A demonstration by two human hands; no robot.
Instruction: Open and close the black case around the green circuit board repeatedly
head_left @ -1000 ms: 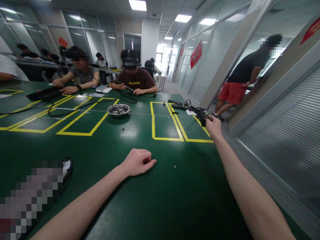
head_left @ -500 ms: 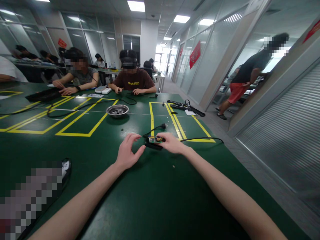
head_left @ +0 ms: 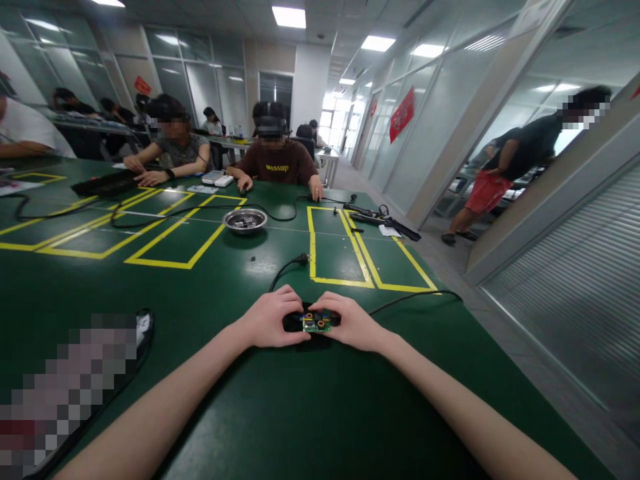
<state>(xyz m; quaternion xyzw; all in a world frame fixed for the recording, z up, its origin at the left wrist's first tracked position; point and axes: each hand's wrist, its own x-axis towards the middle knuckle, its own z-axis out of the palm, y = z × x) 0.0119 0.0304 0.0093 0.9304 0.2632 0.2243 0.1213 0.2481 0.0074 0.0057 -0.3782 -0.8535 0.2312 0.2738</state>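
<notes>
Our left hand point(head_left: 274, 318) grasping a black case point(head_left: 292, 323), our right hand point(head_left: 356, 325) grasping the green circuit board point(head_left: 316, 323) at its right (both partly covered), close together over the table point(head_left: 320, 413), plug point(head_left: 303, 259) just beyond, metal bowl point(head_left: 245, 230) farther off.

A green table point(head_left: 310, 413) bears yellow tape outlines point(head_left: 343, 283); a metal bowl point(head_left: 245, 231); black cables.

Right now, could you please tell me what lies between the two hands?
The head view shows a circuit board with black casing between the left hand and the right hand.
</notes>
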